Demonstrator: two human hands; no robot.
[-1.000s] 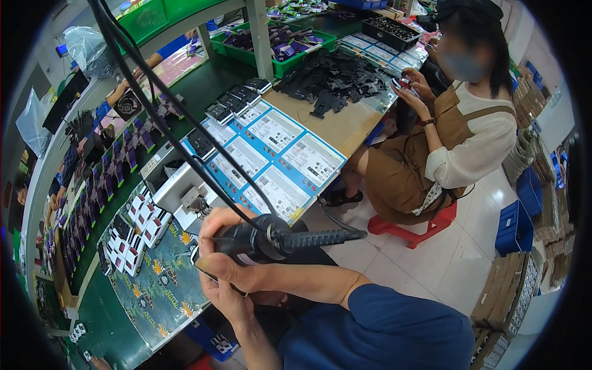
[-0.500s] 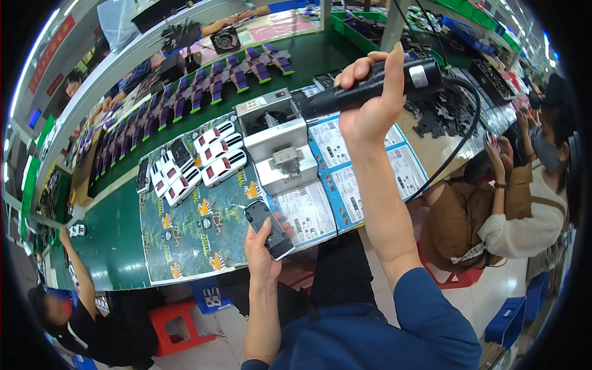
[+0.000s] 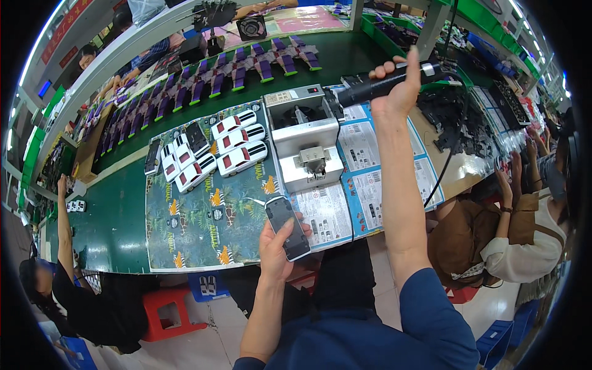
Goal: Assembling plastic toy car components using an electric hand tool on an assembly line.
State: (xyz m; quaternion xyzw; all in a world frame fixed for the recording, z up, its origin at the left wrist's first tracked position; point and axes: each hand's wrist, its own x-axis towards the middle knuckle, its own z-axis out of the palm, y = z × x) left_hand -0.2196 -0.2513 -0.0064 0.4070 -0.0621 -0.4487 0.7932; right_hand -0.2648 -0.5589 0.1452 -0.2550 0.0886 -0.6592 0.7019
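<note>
My right hand is wrapped round a black electric screwdriver, thumb raised along it. The tool lies nearly level, its tip at the right upper edge of a silver metal screw feeder. Whether the tip touches a screw is too small to tell. Lower down, in front of the feeder, my left hand grips a toy car with its dark underside up and its white body showing at the rim. My left thumb presses on that underside. Several white toy cars with black stripes sit on the patterned mat.
Printed sheets lie under and right of the feeder. Purple winged toys line the green bench behind. Black plastic parts are heaped at right, below the tool's cable. Co-workers sit on both sides; one reaches an arm onto the bench.
The whole view has shifted, so the bench and feeder appear farther right. My left hand still holds the toy car underside up. The screwdriver stays at the feeder's right side.
</note>
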